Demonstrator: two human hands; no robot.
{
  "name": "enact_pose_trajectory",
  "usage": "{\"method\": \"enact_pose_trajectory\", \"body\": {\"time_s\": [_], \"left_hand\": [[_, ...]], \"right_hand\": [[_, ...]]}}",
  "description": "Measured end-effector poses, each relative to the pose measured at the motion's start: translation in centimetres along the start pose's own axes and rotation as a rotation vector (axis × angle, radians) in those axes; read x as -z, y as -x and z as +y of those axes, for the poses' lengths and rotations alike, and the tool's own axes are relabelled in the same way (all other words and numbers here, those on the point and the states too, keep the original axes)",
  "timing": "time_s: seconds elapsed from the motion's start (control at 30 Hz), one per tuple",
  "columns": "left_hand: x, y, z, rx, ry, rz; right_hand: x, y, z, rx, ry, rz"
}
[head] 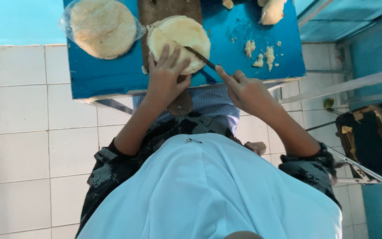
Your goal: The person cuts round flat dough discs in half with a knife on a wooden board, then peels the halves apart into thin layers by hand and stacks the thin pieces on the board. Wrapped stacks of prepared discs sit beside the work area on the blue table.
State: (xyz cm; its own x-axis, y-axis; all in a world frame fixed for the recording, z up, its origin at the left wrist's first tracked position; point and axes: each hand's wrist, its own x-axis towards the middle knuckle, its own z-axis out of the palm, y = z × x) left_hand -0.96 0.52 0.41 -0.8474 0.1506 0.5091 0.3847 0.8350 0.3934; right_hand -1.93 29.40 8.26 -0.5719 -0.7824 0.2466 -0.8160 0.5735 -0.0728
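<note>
Sitting on a brown wooden board [169, 11] at the desk's [98, 75] near edge, the pale round dough disc [180, 40] lies straight ahead of both hands. Left hand [166, 71] rests on its near rim, fingers spread flat, gripping nothing. Right hand [244, 88] is closed around a dark knife [200, 57], long axis slanting up-left, tip on the disc (left hand is nearer). Left of it: flat rounds in a clear bag [102, 27]. Right: dough scraps [259, 55] on blue.

The left hand [166, 71] lies flat, fingers spread, forearm reaching forward. Just beside it, the right hand [244, 88] is closed in a grip, index finger extended, wrist bent inward.
</note>
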Motion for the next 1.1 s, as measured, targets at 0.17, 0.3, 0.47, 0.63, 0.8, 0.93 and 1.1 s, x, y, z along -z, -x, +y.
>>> {"method": "enact_pose_trajectory", "body": {"time_s": [0.17,0.3,0.47,0.63,0.8,0.93,1.1], "left_hand": [[0.0,-0.3,-0.3,-0.021,0.051,-0.029],[0.0,-0.3,-0.4,-0.042,0.04,-0.041],[0.9,0.0,-0.4,-0.055,0.055,-0.083],[2.6,-0.2,-0.1,-0.107,-0.031,-0.122],[2.2,0.2,0.9,-0.114,-0.178,-0.097],[0.7,0.5,0.8,-0.12,0.026,-0.088],[-1.0,0.9,0.5,-0.138,-0.056,-0.073]], "right_hand": [[0.3,0.1,-0.2,0.001,0.025,-0.014],[-0.1,-0.5,-0.6,-0.01,0.029,0.045],[0.3,0.0,-0.6,-0.04,0.088,-0.066],[0.4,0.8,-1.9,-0.042,0.06,-0.036],[0.5,0.0,-2.9,-0.144,-0.084,-0.065],[1.0,-0.2,-2.7,-0.128,-0.112,-0.069],[0.6,-1.2,-2.6,-0.109,-0.047,-0.053]]}}
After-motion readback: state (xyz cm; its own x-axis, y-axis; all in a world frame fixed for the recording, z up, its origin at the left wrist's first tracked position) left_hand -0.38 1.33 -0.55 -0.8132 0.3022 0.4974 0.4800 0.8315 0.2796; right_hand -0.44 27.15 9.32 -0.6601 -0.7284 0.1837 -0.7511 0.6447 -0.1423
